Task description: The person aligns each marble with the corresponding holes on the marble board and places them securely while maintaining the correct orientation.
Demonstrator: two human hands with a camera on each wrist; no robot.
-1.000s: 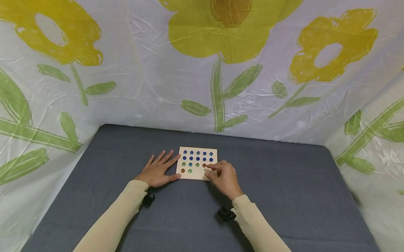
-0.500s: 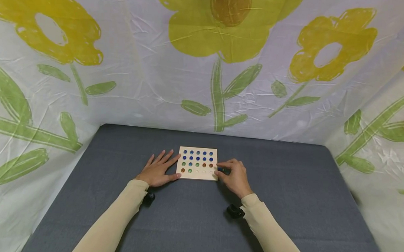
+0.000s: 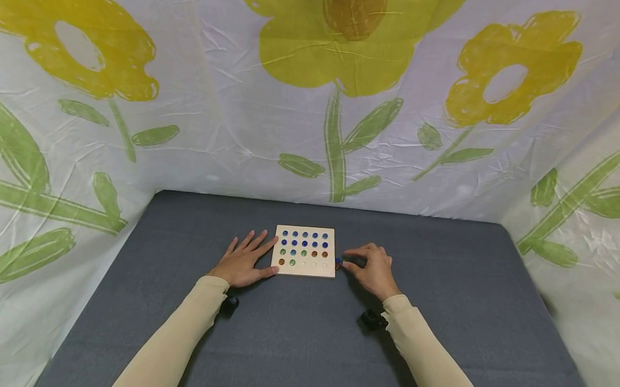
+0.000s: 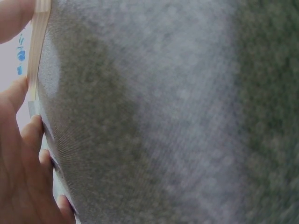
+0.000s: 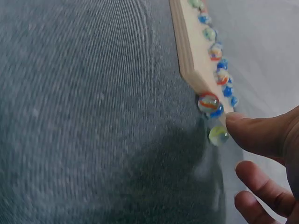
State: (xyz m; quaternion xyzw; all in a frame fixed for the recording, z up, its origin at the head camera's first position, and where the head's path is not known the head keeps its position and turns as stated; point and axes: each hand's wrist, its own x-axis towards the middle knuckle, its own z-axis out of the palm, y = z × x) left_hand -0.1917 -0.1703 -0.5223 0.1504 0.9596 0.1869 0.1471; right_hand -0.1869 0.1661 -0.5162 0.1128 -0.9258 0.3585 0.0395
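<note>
A pale wooden board [image 3: 314, 271] with rows of round hollows lies on the table. Blue marbles [image 3: 305, 243] fill its two far rows; green, blue and reddish-brown ones sit in the third. In the near row, a brown and a green marble sit at the left, beside three bare hollows. My left hand [image 3: 241, 267] lies spread, thumb and index finger at the board's left edge. Just off the right edge, my right hand [image 3: 375, 271] has thumb and fingers apart around loose marbles. By its thumb [image 5: 252, 133] lie a yellow-green marble [image 5: 218, 136] and a red-swirled marble [image 5: 208, 102].
Dark grey cloth [image 3: 284, 340] covers the table. White sheeting [image 3: 214, 144] printed with yellow flowers hangs behind and at both sides. A small black device [image 3: 373, 320] is worn at the right wrist, another [image 3: 229, 306] at the left.
My right hand has moved right, from over the board to the loose marbles beside it. The reddish-brown marble ending the third row is uncovered. My left hand has stayed put.
</note>
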